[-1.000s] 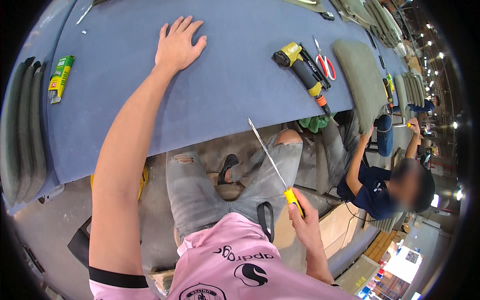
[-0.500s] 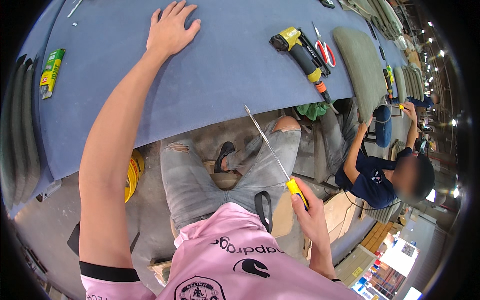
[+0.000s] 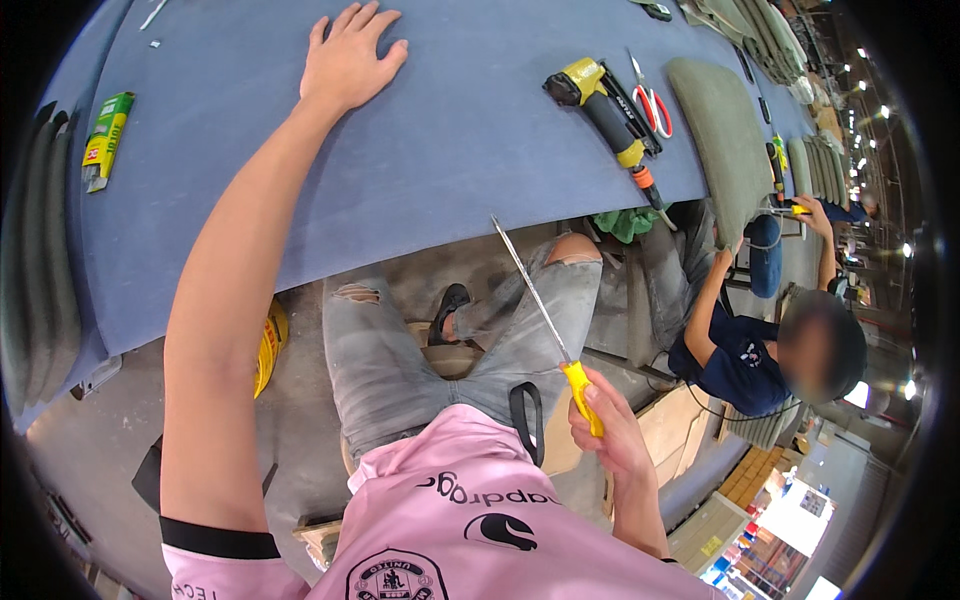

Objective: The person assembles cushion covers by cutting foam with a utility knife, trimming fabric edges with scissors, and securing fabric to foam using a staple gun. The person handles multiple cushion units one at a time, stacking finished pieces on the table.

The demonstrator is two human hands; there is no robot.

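The screwdriver point(image 3: 548, 318) is being held by its yellow handle in the closed right hand point(image 3: 612, 432), low beside the person's knee and below the bench point(image 3: 440, 150) edge; its long shaft is pointing up toward that edge without touching it. The left hand point(image 3: 348, 62) is lying open, palm down, flat on the blue covering of the bench, well apart from the tool. The step in hand appears to be bringing the tool to the work. The next move is likely calling for raising the tip to the bench edge while the flat hand is steadying the covering. A yellow-and-black power tool point(image 3: 604, 108) and red-handled scissors point(image 3: 650, 98) are lying further along.
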